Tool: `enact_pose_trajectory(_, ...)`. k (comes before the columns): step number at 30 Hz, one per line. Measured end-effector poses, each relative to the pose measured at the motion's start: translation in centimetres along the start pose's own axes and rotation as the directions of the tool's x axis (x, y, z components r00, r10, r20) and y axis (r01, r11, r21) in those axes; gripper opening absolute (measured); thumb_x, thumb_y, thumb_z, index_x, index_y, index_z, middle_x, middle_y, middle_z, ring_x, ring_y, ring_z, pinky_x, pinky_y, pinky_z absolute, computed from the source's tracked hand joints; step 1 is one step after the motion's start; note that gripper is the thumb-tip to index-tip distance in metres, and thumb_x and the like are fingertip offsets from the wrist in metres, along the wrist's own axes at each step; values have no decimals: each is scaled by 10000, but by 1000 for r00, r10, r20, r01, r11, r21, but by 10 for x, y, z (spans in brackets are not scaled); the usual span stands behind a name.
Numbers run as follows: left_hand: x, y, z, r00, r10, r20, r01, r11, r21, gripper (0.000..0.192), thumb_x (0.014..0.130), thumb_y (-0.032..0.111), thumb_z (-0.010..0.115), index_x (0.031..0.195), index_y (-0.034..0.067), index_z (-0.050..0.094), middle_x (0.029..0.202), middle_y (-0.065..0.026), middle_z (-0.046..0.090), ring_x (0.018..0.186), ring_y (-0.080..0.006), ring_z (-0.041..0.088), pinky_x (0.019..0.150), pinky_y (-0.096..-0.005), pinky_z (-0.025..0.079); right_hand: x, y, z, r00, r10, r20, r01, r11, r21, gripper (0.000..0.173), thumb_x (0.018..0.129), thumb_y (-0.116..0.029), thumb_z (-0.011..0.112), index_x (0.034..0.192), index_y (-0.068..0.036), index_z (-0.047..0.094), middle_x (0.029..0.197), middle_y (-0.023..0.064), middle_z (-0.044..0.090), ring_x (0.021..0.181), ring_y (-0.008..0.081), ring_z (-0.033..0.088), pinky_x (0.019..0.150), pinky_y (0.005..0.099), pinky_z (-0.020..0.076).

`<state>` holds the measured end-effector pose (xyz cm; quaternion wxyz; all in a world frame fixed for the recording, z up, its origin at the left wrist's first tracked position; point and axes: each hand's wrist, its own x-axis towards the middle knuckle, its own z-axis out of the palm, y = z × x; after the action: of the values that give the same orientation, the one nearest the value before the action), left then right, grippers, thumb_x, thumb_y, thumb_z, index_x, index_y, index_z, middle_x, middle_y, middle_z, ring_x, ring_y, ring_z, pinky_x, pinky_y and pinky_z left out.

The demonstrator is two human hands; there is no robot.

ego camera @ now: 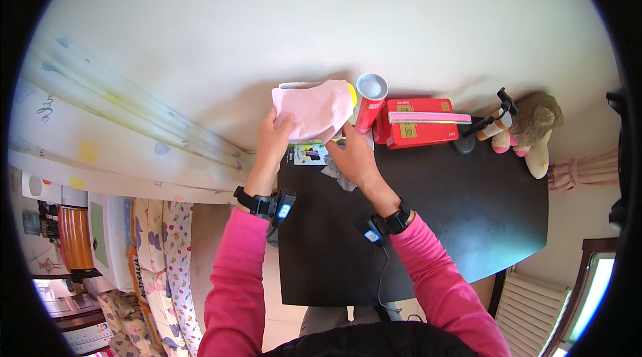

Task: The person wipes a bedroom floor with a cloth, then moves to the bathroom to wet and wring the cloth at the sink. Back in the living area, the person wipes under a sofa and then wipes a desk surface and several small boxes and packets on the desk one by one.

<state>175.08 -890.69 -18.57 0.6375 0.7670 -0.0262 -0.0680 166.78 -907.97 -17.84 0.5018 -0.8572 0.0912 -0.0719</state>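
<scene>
A pale pink cloth (313,111) is stretched out above the far left part of the dark table. At its lower left edge, my left hand (273,139) grips it with the thumb on top. My right hand (353,156) holds the lower right edge between thumb and fingers. A yellow rounded edge (353,95) and a white edge show behind the cloth; what they belong to is hidden. Beneath my right hand lies a grey fluffy cloth (341,175), partly covered. Below the pink cloth, a printed package or card (307,154) lies on the table.
Along the wall stand a red canister (370,106), a red box (426,131) with a pink-and-white strip (430,118) across it, a black stand (465,141), a white-and-brown container (494,126) and a plush toy (536,126). The dark table (426,196) borders a curtain (150,156) at left.
</scene>
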Motion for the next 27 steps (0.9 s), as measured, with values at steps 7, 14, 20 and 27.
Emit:
enact_pose_trajectory(7, -62, -9, -3, 995, 47, -93, -51, 998, -40, 419, 947, 156, 576, 1302, -52, 499, 1149, -122, 624, 1041, -157, 585, 890, -303, 469, -41, -16, -10, 999, -32, 5, 32, 999, 21, 364, 809, -141, 682, 1122, -11, 550, 985, 193, 669, 874, 399, 646, 743, 445, 519)
enact_pose_trajectory(14, -204, -55, 9, 987, -56, -148, 66, 996, 67, 465, 939, 133, 581, 1361, -21, 462, 1287, -177, 558, 1173, -250, 547, 988, -344, 426, -165, 17, -20, 991, 58, 122, -65, 996, 53, 419, 803, -163, 710, 1170, -14, 572, 985, 214, 668, 891, 387, 664, 759, 416, 531)
enact_pose_trajectory(20, -278, -110, 64, 991, -74, -107, 92, 981, 172, 509, 920, 130, 600, 1388, 12, 440, 1303, -211, 531, 1195, -344, 523, 1008, -394, 417, -235, 91, -34, 943, 236, 235, -209, 968, -137, 456, 791, -190, 715, 1192, -32, 564, 1005, 228, 662, 908, 404, 655, 768, 436, 533)
enact_pose_trajectory(27, -309, -126, 125, 994, -111, -10, 111, 990, 84, 604, 919, 133, 605, 1441, -7, 336, 1415, -224, 432, 1298, -353, 440, 1078, -391, 359, -273, 158, -75, 898, 426, 108, -393, 888, -239, 422, 816, -131, 664, 1213, -17, 576, 1020, 215, 667, 934, 359, 662, 796, 398, 526)
